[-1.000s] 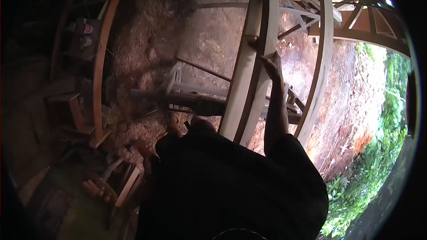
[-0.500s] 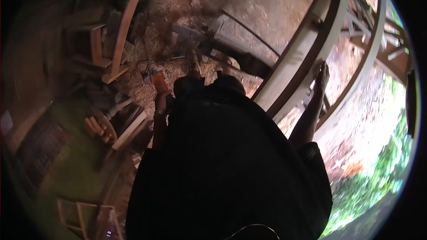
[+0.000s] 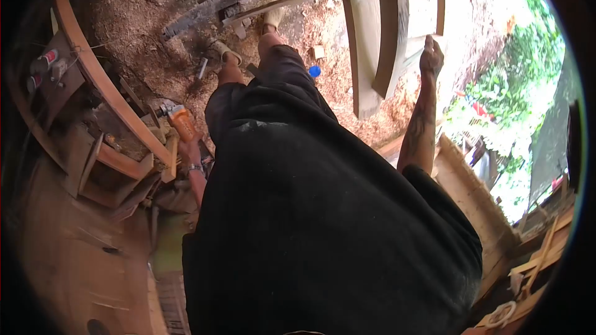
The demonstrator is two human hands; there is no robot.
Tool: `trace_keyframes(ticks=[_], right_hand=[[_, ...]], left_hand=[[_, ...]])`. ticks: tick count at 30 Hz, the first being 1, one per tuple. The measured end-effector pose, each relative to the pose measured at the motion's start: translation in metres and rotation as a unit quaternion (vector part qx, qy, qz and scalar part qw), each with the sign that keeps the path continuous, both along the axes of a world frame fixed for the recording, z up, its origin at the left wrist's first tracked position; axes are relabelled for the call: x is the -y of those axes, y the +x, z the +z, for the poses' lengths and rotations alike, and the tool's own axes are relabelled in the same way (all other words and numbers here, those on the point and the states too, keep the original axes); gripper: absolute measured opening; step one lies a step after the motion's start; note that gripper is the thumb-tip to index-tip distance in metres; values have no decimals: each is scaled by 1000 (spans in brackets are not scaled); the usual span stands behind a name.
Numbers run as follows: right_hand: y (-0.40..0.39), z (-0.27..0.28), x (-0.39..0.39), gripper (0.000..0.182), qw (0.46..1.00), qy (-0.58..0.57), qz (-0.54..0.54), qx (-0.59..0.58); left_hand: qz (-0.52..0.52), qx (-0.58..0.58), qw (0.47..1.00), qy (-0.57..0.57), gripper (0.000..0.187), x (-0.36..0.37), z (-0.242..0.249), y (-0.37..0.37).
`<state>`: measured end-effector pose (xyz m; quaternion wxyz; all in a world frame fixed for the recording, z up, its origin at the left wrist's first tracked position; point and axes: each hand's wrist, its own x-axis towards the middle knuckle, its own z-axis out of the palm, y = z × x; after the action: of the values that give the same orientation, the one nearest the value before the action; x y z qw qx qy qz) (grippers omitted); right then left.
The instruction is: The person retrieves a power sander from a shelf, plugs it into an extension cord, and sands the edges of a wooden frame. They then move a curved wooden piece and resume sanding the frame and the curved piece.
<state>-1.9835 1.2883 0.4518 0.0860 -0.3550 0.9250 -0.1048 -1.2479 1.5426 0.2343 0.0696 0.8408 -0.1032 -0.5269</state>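
Note:
On the left, my left hand [image 3: 189,150] is wrapped round the body of an orange power tool [image 3: 182,124], whose metal head points up and left beside a curved reddish wooden piece [image 3: 112,96]. My right arm reaches out on the right. The fingers of my right hand [image 3: 431,59] are drawn together near the lower end of a thin wooden beam [image 3: 440,3]; glare hides whether they hold anything. Two thicker curved beams, one pale [image 3: 360,31] and one darker [image 3: 391,31], hang into view left of that hand.
Wood shavings cover the ground [image 3: 143,6] around my feet. A blue round object [image 3: 315,71] and a small wood block [image 3: 318,51] lie there. Wooden frames [image 3: 118,164] stand at left, with cans [image 3: 48,57] above them. Planks [image 3: 546,254] lie at lower right.
The view has swung round, and the beams now sit higher in it. My right hand, earlier stretched along a beam, now has its fingers drawn in. The orange tool remains in my left hand.

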Motion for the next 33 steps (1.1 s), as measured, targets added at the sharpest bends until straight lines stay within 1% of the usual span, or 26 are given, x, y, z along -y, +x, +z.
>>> trace_keyframes(ticks=[2, 3, 5, 8, 9, 11, 13, 14, 15, 16, 17, 18, 19, 20, 21, 23, 24, 25, 26, 27, 28, 29, 30, 31, 32, 33], right_hand=[[13, 10, -50, 57, 999, 5, -32, -39], [21, 19, -70, 53, 998, -11, -49, -25], [32, 25, -106, 48, 990, -38, -118, -69], [57, 18, -143, 41, 971, -152, -164, -79], [54, 3, -159, 36, 968, -172, -175, -42], [99, -10, -167, 34, 980, -161, -119, -19], [150, -30, -176, 37, 977, -122, -79, 154], [175, -55, -185, 41, 946, -123, -50, 295], [197, -75, -194, 48, 897, -118, -18, 426], [234, -66, -192, 59, 834, -121, -9, 539], [278, -42, -183, 73, 759, -122, -1, 640], [307, -20, -178, 83, 698, -150, 50, 699], [325, -8, -179, 93, 631, -176, 97, 749], [333, -19, -189, 99, 612, -238, 76, 750], [329, -39, -201, 94, 577, -291, 57, 761], [328, 24, -197, 85, 563, -384, 23, 732], [325, 22, -205, 76, 555, -465, -23, 690], [300, -9, -236, 68, 517, -478, -101, 702], [280, -28, -260, 64, 528, -473, -137, 692], [267, -43, -284, 61, 538, -464, -178, 681], [256, -51, -307, 52, 512, -459, -231, 689], [237, -81, -343, 47, 447, -460, -234, 731], [232, -83, -375, 47, 557, -442, -278, 646], [234, -90, -398, 47, 518, -489, -290, 639], [225, -115, -435, 48, 462, -484, -358, 651], [225, -132, -472, 52, 503, -491, -346, 621]], left_hand=[[-99, 36, 994, -28, 50, 38, 31, 27], [-127, 31, 989, -63, 50, 57, 49, 35], [-181, 19, 975, -129, 51, 88, 81, 46], [-241, -26, 935, -260, 51, 142, 109, 46], [-269, -40, 916, -295, 50, 159, 114, 46], [-271, -124, 890, -344, 49, 194, 121, 26], [-328, -158, 858, -363, 53, 228, 144, -16], [-374, -146, 816, -416, 55, 240, 157, -43], [-391, -157, 800, -427, 61, 250, 179, -74], [-411, -162, 819, -365, 65, 253, 192, -104], [-403, -202, 786, -422, 68, 250, 203, -139], [-419, -261, 769, -406, 70, 243, 217, -168], [-453, -286, 728, -429, 67, 232, 233, -197], [-463, -325, 706, -427, 69, 217, 246, -223], [-472, -366, 682, -423, 72, 198, 255, -247], [-502, -387, 646, -425, 77, 148, 236, -291], [-575, -342, 639, -380, 76, 138, 255, -295], [-641, -294, 626, -331, 76, 127, 275, -300], [-702, -203, 580, -360, 71, 106, 262, -302], [-721, -182, 567, -355, 68, 88, 249, -298], [-746, -217, 542, -321, 58, 83, 251, -284], [-751, -242, 507, -346, 52, 69, 220, -269], [-778, -258, 492, -293, 50, 63, 207, -253], [-796, -263, 487, -243, 49, 61, 186, -236], [-760, -293, 514, -269, 44, 67, 187, -211], [-721, -277, 560, -301, 38, 68, 182, -187]])
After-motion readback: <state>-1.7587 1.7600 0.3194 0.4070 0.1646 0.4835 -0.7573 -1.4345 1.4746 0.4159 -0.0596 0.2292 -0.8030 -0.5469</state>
